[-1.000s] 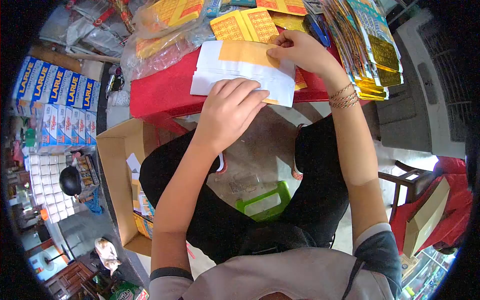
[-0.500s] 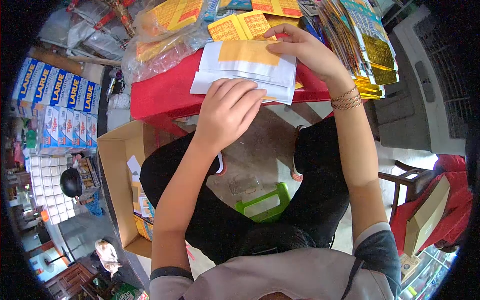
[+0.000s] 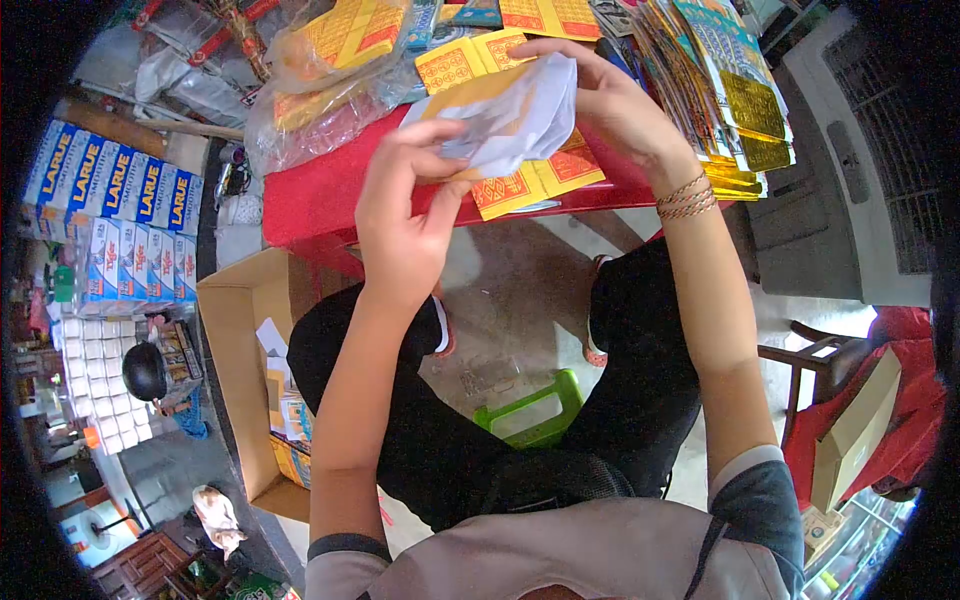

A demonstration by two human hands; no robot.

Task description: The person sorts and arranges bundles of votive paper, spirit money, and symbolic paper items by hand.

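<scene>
Both hands' grip on white paper bundle (image 3: 510,115), red table (image 3: 330,190), cluttered shop floor

This is a small shop, likely a street-side general store. Cases of LARUE beer (image 3: 95,180) stand stacked beside cartons of Tiger (image 3: 120,265) and white boxed goods (image 3: 95,385). Bundles of yellow printed papers (image 3: 470,55) (some wrapped in plastic) crowd the red surface (image 3: 320,195), and an open cardboard box (image 3: 240,370) of stock sits on the floor.

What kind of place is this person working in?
Probably a small shop or stall: stacked Larue cartons, bundles of yellow printed paper on a red table, and gold-foil paper stacks.
</scene>
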